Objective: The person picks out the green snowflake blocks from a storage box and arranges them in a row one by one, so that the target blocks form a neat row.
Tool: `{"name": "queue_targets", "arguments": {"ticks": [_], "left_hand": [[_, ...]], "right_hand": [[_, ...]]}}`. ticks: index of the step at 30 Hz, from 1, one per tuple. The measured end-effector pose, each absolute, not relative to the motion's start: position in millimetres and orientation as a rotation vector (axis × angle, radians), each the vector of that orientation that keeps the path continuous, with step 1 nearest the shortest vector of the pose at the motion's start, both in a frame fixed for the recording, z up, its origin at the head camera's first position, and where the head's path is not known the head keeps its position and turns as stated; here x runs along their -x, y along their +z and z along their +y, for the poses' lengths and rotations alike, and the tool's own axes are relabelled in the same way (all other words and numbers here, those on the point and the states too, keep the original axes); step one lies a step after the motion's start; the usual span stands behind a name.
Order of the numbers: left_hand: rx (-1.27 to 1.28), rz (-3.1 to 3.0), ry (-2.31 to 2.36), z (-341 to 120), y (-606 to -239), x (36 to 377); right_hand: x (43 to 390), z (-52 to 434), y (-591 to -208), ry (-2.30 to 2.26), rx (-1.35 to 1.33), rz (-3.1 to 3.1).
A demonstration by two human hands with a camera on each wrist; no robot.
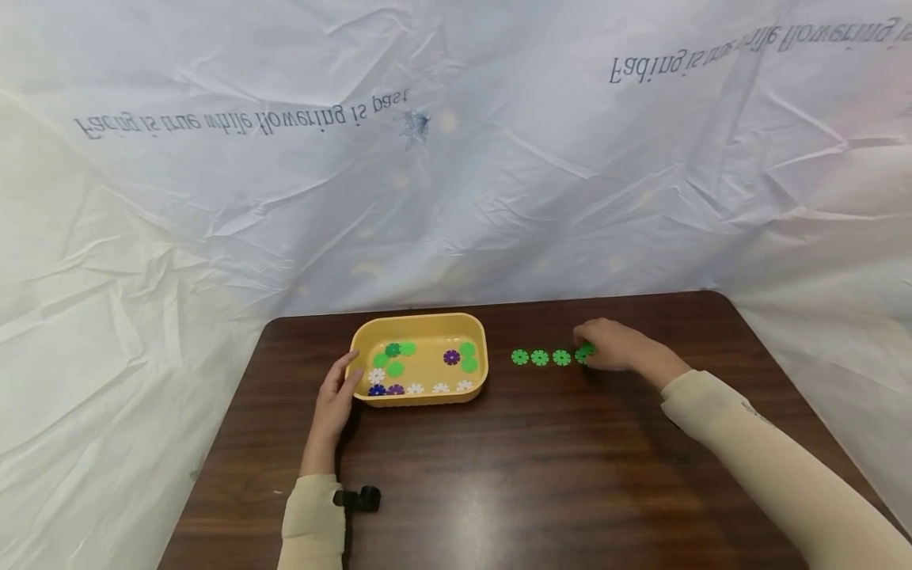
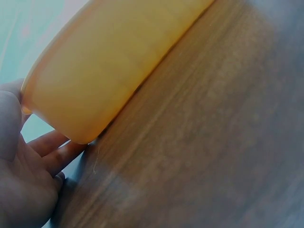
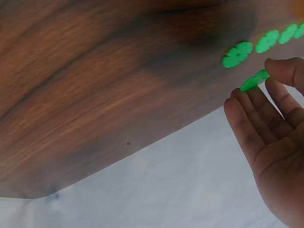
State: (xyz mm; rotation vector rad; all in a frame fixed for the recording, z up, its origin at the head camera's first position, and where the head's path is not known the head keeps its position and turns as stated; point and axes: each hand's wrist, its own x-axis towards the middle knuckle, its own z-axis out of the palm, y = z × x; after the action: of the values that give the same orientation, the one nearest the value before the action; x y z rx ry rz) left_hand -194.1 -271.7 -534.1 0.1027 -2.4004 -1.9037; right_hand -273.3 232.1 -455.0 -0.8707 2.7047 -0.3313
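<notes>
My left hand (image 1: pixel 335 400) holds the left end of a yellow plastic tub (image 1: pixel 420 400), thumb at the rim and fingers against the outside wall. In the left wrist view, the tub's side (image 2: pixel 104 66) stands on the table beside the fingers. My right hand (image 1: pixel 613 346) pinches a green flower-shaped disc (image 3: pixel 255 80) between thumb and fingertip, other fingers extended. Close by the pinched disc is the right end of a row of matching green discs (image 1: pixel 539 358) lying flat on the table. The right wrist view shows the end disc (image 3: pixel 237 53) apart from the held one.
Loose discs lie inside the tub: light green (image 1: pixel 395 369), dark green (image 1: pixel 393 350), purple (image 1: pixel 452 358), blue (image 1: pixel 377 390) and white (image 1: pixel 441 388). The dark wooden table (image 1: pixel 456 467) ends at the back against a wrinkled white printed sheet (image 1: pixel 456 198).
</notes>
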Motion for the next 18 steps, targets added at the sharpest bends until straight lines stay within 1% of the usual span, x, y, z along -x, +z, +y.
{"name": "queue_targets", "arguments": {"ticks": [8,18], "left_hand": [[-0.093,-2.416,-1.931,-264.1,-506.4,182.5],[-0.096,-2.412,-1.940,-262.5,-504.7,181.3]], "right_hand": [[272.3,247.6,-463.6,-0.298,0.848,2.719],[273.9,264.2,-474.3,-0.350,0.823,2.739]]}}
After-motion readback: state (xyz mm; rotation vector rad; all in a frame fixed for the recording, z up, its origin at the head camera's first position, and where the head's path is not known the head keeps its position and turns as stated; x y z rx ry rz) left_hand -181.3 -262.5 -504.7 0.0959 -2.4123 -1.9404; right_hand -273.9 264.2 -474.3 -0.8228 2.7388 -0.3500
